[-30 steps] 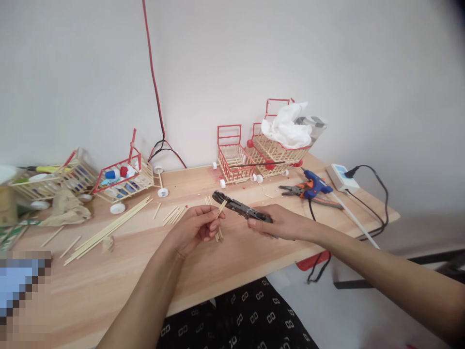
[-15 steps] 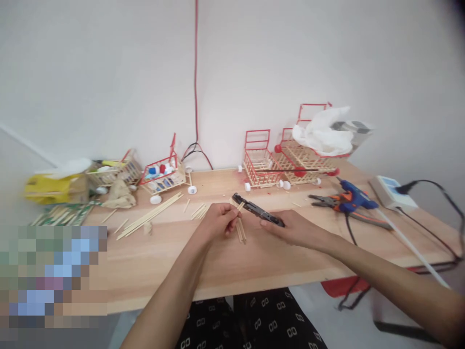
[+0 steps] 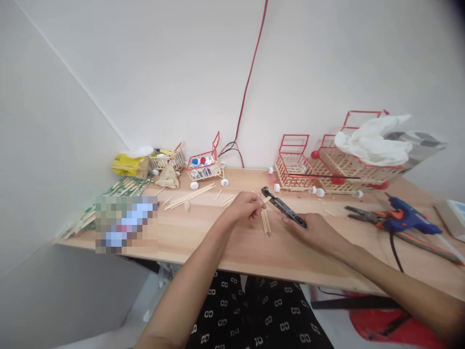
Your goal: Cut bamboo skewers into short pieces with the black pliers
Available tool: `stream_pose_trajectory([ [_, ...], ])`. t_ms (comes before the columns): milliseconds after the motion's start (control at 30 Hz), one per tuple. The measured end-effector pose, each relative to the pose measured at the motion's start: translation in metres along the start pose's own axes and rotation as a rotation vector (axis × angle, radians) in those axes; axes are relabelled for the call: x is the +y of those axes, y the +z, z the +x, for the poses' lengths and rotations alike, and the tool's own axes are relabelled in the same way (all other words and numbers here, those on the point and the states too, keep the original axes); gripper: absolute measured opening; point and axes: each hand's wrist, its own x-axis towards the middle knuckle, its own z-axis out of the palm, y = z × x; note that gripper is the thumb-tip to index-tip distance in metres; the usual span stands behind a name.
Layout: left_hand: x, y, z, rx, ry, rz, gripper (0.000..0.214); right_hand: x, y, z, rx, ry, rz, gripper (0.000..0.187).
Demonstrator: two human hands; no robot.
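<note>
My left hand [image 3: 249, 206] is closed in a pinch on a thin wooden stick [image 3: 268, 199]. The stick's tip reaches to the head of a slim black plier-like tool [image 3: 285, 208]. My right hand [image 3: 317, 230] is wrapped round the lower end of that tool, which slants up to the left. Whether its jaws touch the stick is too small to tell. Just below, several cut wooden sticks [image 3: 266, 224] lie side by side on the table. More short sticks [image 3: 228, 200] lie to the left of my left hand, partly hidden by it.
Small stick-built carts [image 3: 295, 167] with red rims and white wheels stand along the wall; another cart [image 3: 204, 169] holds bottle caps. On the right lie pliers [image 3: 363, 218] and a blue glue gun [image 3: 414, 220]. Long sticks [image 3: 191, 196] and a crumpled cloth [image 3: 168, 177] lie left.
The view has swung left, so everything sits further right in it. Both hands keep their grip on the stick and the black tool, with little visible movement between them.
</note>
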Motion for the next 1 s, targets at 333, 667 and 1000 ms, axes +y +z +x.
stream_pose_trajectory([
  [333,0.014,-0.035,-0.042,0.401,0.051,0.49,0.014,0.013,-0.001,-0.005,0.069,0.071,0.465,0.051],
  [667,-0.019,-0.049,-0.033,0.709,-0.052,0.985,0.02,-0.009,0.019,0.059,0.336,-0.086,0.741,0.047],
  [1000,-0.02,-0.059,-0.044,0.818,-0.023,1.009,0.024,0.02,0.026,0.057,0.254,0.016,0.944,0.048],
])
